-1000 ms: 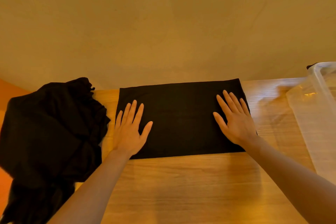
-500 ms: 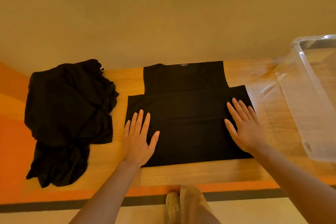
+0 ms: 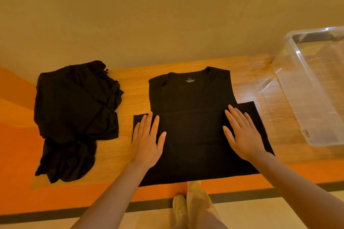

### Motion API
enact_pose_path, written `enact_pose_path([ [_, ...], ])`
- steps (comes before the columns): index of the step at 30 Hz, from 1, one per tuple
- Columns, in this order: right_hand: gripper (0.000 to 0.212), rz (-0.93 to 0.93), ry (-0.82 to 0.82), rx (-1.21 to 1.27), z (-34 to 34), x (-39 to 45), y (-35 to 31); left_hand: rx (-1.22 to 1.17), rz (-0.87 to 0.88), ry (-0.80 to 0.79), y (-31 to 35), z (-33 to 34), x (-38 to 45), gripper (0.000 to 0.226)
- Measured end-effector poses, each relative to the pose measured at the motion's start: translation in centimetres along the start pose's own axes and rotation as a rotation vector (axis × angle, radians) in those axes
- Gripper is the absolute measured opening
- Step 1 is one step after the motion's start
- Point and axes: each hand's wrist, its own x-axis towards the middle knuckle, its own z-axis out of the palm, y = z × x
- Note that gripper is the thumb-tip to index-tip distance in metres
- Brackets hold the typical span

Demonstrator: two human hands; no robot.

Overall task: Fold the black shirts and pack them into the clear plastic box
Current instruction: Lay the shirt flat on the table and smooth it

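Your left hand and right hand lie flat with fingers spread, pressing the half-folded shirt at the table's near edge. The pile of shirts sits left, the plastic box right.

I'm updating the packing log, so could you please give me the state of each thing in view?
Black shirt: half folded, flat on table.
Shirt pile: crumpled, unfolded.
Clear plastic box: open, no shirts visible inside.
Left hand: flat on shirt.
Right hand: flat on shirt.
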Motion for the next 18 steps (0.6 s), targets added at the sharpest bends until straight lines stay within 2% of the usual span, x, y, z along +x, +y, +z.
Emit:
enact_pose_path([
  [4, 0.062, 0.031, -0.036, -0.039, 0.4, 2.8, 0.1, 0.045, -0.001, -0.065, -0.5, 0.8, 3.0, 0.065],
  [9, 0.065, 0.035, -0.044, -0.035, -0.1, 5.1, 0.4, 0.003, -0.004, -0.021, -0.3, 0.4, 5.2, 0.07],
  [14, 0.065, 0.024, -0.023, 0.035, -0.6, 11.0, -0.1, -0.037, 0.024, 0.034, 1.1, -1.1, 12.4, 0.066],
  [18, 0.068, 0.058, -0.048, 0.042, -0.5, 16.1, 0.2, 0.002, -0.002, -0.063, 0.7, -1.3, 18.5, 0.068],
])
